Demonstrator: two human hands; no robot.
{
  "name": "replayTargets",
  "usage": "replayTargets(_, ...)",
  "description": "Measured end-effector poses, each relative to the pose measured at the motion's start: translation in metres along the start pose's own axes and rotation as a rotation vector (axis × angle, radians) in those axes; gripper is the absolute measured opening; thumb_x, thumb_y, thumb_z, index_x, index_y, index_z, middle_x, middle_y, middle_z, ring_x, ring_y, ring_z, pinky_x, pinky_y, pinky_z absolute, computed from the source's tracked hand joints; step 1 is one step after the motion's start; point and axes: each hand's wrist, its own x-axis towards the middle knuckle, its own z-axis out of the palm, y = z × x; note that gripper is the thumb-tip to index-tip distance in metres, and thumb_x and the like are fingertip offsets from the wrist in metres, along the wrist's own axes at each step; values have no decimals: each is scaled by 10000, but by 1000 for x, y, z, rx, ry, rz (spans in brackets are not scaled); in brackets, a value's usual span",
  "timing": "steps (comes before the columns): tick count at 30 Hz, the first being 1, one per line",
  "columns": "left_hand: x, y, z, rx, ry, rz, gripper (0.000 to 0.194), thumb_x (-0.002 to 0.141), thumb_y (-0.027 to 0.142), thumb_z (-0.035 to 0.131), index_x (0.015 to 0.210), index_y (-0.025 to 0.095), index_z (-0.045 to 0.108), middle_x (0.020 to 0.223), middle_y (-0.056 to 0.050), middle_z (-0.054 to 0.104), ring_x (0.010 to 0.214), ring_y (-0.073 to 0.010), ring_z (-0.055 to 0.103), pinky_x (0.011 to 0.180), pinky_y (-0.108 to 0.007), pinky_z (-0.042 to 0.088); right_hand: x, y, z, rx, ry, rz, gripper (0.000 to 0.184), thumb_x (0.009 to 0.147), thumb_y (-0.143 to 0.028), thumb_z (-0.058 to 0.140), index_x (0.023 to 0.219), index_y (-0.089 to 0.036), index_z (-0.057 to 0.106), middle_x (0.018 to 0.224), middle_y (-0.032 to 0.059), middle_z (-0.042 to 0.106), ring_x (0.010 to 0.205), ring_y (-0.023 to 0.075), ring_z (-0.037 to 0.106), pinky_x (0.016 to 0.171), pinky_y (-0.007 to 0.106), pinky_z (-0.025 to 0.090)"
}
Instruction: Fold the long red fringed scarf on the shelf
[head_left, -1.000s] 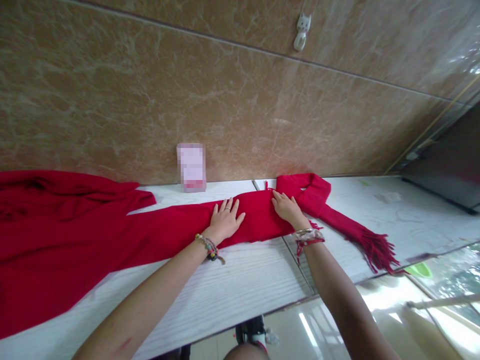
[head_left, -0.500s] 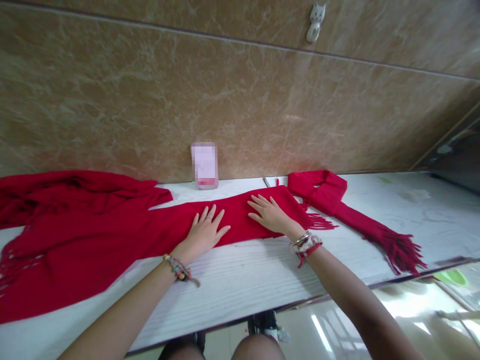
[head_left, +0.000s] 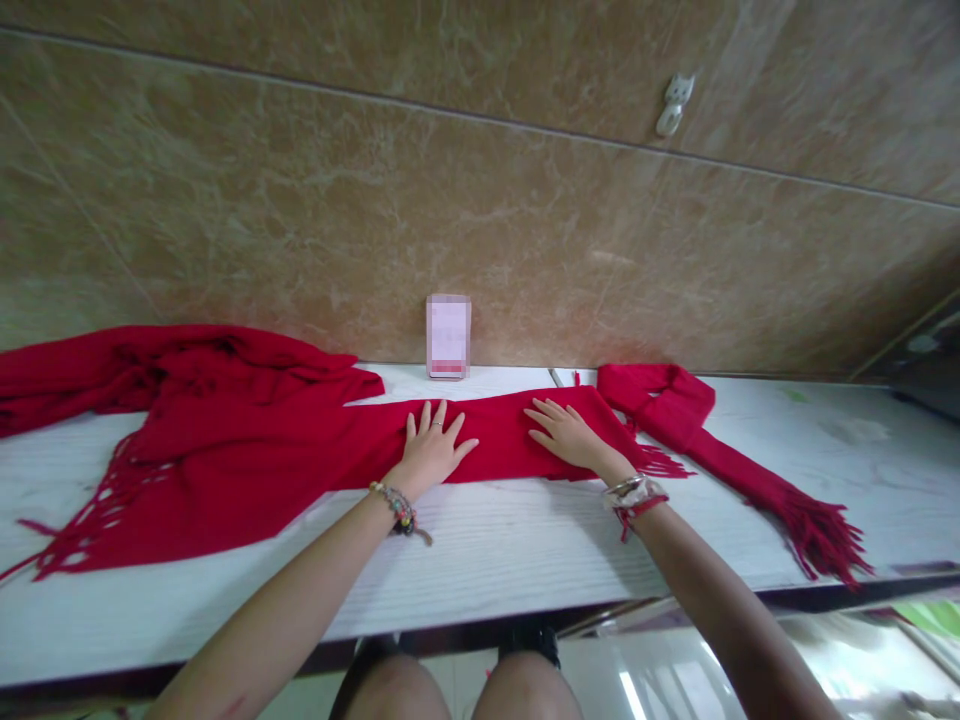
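Observation:
A long red fringed scarf [head_left: 495, 440] lies along the white counter, narrow and flat in the middle and spread wider at its left end. My left hand [head_left: 431, 450] rests palm down on its middle, fingers spread. Farther right, my right hand [head_left: 570, 437] also lies flat on the cloth, close to the fringed right end. Beyond that end is a second red scarf [head_left: 690, 425], looped at the back with its fringe hanging toward the front edge. A bunched heap of red cloth [head_left: 225, 360] sits at the back left; whether it joins the long scarf I cannot tell.
A phone [head_left: 448, 338] with a blurred-out screen leans upright against the brown marbled wall [head_left: 337, 220]. A white cat-shaped hook [head_left: 676, 104] is fixed on the wall. The white counter [head_left: 480, 550] ends in front of my knees. Something dark [head_left: 930, 355] stands at the far right.
My right hand has slid left from the scarf's right end and stays flat. The left hand shifted slightly left along the cloth. The camera view has turned left, showing the left fringe.

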Motion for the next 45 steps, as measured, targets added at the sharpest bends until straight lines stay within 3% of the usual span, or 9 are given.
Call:
replayTargets(3,2,-2,-2,-37,-72,-27,599,872,550,269,1364,209,303,1439,-148,217,1304,-369,168,1006,-546,195,10,-8,-11,-39,-26,-15,403,876,-312,416,1238,-149,487,1349,137,407,1232,269,368,969,444,342)
replayTargets(7,1,-3,2,-5,-22,-4,574,877,523,289,1351,203,332,1423,-154,261,1286,-374,222,993,-537,228,35,-33,-21,-15,42,-50,365,885,-248,382,1189,-103,522,1239,157,514,1148,230,462,931,339,383)
replayTargets(14,0,-3,8,15,77,22,527,877,480,346,1308,183,409,1370,-165,362,1258,-361,294,993,-530,242,68,-65,-4,13,89,-12,326,888,-181,352,1162,-131,522,1181,114,558,1083,194,501,927,311,360)
replayTargets(23,2,-1,12,-21,49,1,527,887,470,324,1329,185,371,1403,-162,305,1289,-348,234,998,-561,213,71,-64,-1,7,125,148,282,879,-164,351,1039,-112,577,1049,155,567,1002,238,511,862,340,366)
replayTargets(31,2,0,11,-56,-8,-34,549,884,502,282,1354,220,322,1442,-149,209,1313,-360,142,993,-603,156,91,-78,-9,67,83,105,222,871,-252,436,990,-144,589,1043,99,578,995,203,520,866,319,368)
replayTargets(40,0,-3,1,-120,-157,-34,604,866,543,250,1383,232,237,1466,-123,118,1325,-352,74,993,-617,128,105,-76,10,106,108,189,224,878,-172,377,971,-102,569,1025,143,562,964,218,532,820,335,403)
replayTargets(45,0,-9,0,-127,-63,-43,637,863,567,235,1359,174,309,1437,-172,206,1314,-342,160,1012,-562,164,96,-71,7,116,165,174,265,881,-147,358,1083,-95,521,1111,161,523,1024,206,512,876,342,391)
